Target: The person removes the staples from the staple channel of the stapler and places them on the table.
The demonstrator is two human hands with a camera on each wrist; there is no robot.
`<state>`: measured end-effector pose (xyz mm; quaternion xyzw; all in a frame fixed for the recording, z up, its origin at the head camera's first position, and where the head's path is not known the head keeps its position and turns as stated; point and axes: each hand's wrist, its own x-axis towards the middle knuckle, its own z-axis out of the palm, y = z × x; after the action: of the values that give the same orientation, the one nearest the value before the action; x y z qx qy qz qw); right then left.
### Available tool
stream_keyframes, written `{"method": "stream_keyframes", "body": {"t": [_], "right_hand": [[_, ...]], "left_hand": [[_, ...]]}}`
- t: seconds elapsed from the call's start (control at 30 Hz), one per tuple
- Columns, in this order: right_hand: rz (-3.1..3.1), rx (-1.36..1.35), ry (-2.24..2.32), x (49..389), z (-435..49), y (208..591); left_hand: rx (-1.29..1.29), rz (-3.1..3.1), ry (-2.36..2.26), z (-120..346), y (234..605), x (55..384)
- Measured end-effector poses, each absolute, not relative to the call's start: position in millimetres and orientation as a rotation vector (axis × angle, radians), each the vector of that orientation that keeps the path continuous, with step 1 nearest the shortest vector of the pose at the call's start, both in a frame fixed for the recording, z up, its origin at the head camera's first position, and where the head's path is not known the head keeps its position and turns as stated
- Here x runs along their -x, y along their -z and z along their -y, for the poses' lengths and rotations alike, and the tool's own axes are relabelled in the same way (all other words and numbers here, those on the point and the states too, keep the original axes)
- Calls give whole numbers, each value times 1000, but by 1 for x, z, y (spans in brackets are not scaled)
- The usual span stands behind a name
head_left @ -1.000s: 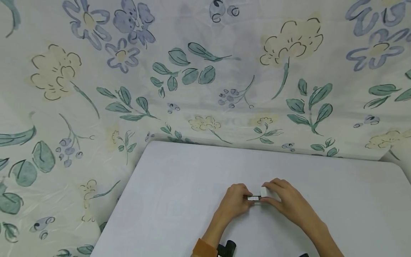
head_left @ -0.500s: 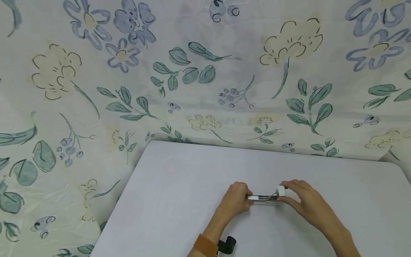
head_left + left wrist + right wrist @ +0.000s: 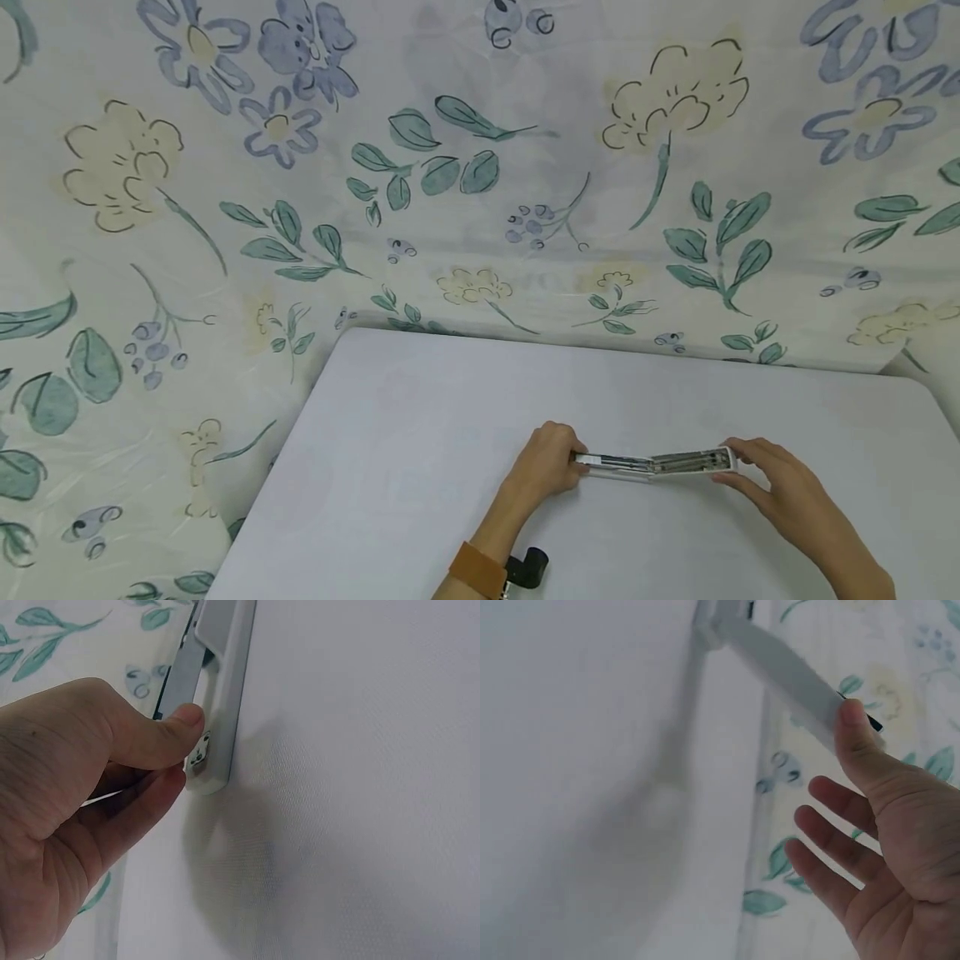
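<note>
A white stapler (image 3: 654, 467) is swung wide open, its cover (image 3: 693, 462) laid back to the right with the metal inside facing up. My left hand (image 3: 553, 460) pinches the left end between thumb and fingers; in the left wrist view the small anvil plate (image 3: 200, 750) on the base lies right by the thumb. At the other end, my right hand (image 3: 783, 492) holds the cover's tip between thumb and a fingertip. The right wrist view shows the cover's smooth outer side (image 3: 791, 675), with the other fingers (image 3: 840, 847) spread below it.
A white tabletop (image 3: 420, 433) lies under both hands. Behind and to the left hangs flower-patterned cloth (image 3: 300, 208). A black cylindrical device (image 3: 534, 567) sits by the left wrist, beside a brown band (image 3: 478, 571).
My right hand has moved right, swinging the stapler's cover up and over until it points rightward, almost in line with the base. My left hand keeps its pinch in nearly the same place.
</note>
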<state>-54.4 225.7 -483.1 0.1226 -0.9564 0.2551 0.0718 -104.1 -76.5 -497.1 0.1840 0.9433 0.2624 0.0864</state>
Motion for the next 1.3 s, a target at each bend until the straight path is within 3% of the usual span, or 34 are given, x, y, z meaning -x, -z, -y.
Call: {"method": "stream_keyframes", "body": {"t": [0.3, 0.6, 0.9, 1.3], "right_hand": [[3048, -246, -838, 53, -242, 510], [3076, -162, -771, 52, -235, 496], [2869, -159, -796, 51, -187, 471], [2995, 28, -1285, 63, -119, 490]], "left_hand": [[-567, -2813, -759, 76, 496, 104], [-552, -2802, -774, 78, 499, 103], [-573, -2816, -798, 79, 501, 103], [-567, -2814, -813, 80, 498, 102]]}}
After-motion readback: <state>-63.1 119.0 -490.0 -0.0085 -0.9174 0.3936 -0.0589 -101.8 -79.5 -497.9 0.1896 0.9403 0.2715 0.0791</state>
